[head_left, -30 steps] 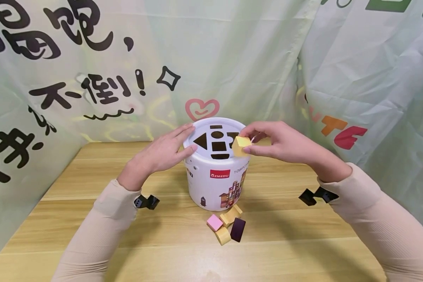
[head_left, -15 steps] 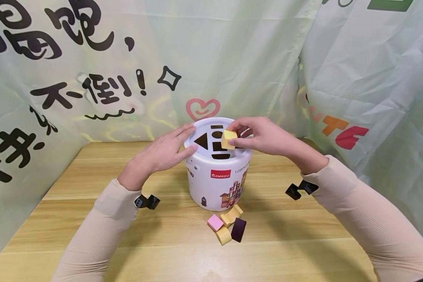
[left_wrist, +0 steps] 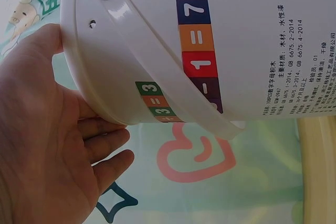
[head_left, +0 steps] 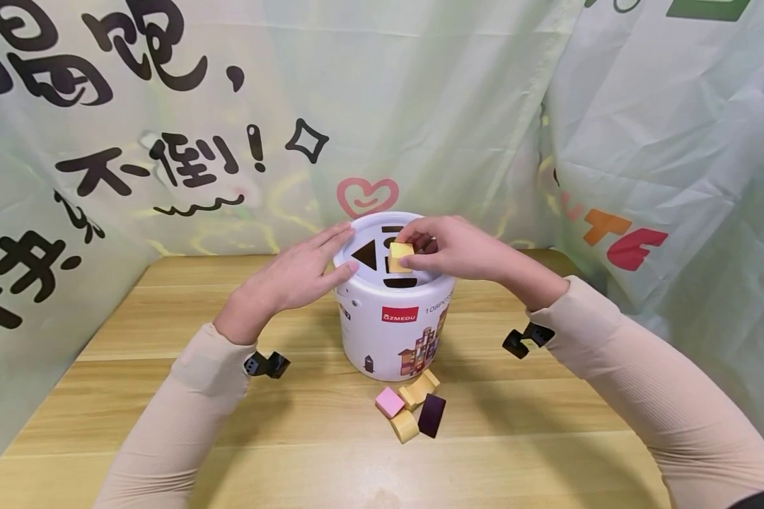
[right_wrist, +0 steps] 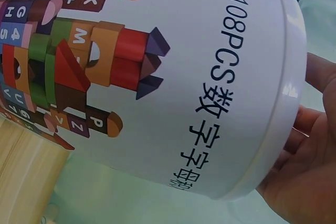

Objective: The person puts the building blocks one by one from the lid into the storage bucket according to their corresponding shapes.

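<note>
A white bucket [head_left: 382, 339] with shaped holes in its lid stands on the wooden table. My right hand [head_left: 448, 246] pinches a yellow block [head_left: 400, 257] between thumb and fingers, low over the square hole in the middle of the lid. My left hand [head_left: 293, 268] rests on the left side of the rim, fingers extended; in the left wrist view the left hand [left_wrist: 58, 124] lies along the lid's edge beside the bucket's handle [left_wrist: 157, 61]. The right wrist view shows the right hand [right_wrist: 310, 156] behind the lid's edge, with the block hidden there.
In front of the bucket lie a pink block [head_left: 390, 402], a yellow notched block [head_left: 419, 389], a yellow curved block [head_left: 404, 426] and a dark flat block [head_left: 431, 415]. A printed curtain [head_left: 458, 106] hangs behind the table [head_left: 229, 424].
The right hand has carried the yellow block leftward across the lid, from the right edge to the middle hole. The left hand has stayed on the rim.
</note>
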`<state>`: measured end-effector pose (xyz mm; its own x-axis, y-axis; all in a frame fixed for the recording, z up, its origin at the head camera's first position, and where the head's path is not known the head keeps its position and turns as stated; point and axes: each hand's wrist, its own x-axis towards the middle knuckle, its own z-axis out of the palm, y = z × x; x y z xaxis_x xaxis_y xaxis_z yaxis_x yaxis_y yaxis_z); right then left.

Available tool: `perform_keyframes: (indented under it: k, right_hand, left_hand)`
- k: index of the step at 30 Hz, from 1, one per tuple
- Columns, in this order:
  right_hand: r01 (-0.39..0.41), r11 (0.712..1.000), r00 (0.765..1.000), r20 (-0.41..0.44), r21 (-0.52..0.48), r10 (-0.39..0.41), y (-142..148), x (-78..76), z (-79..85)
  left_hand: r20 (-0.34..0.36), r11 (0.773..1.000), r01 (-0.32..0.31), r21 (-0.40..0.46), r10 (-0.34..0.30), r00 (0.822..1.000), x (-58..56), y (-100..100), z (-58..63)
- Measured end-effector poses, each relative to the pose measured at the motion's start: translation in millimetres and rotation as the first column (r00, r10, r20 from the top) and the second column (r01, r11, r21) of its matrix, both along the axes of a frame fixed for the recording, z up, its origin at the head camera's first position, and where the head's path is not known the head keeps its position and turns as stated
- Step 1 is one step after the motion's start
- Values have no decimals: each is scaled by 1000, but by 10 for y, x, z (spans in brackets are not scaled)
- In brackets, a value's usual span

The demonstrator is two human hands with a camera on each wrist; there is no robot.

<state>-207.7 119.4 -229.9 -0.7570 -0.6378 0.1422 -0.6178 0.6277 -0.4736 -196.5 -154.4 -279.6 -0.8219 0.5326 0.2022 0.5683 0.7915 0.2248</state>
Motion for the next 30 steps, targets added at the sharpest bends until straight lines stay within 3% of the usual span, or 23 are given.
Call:
perform_keyframes:
  k: [17, 30]
  right_hand:
    - [-17, 998, 996, -92, 54, 22, -50, -9, -72]
    - [-15, 999, 997, -73, 32, 17, -34, 24, -69]
  left_hand:
    - [-9, 1000, 3, -4, -3, 1000, 0, 1, -8]
    - [-9, 1000, 0, 4, 0, 1000, 5, 6, -14]
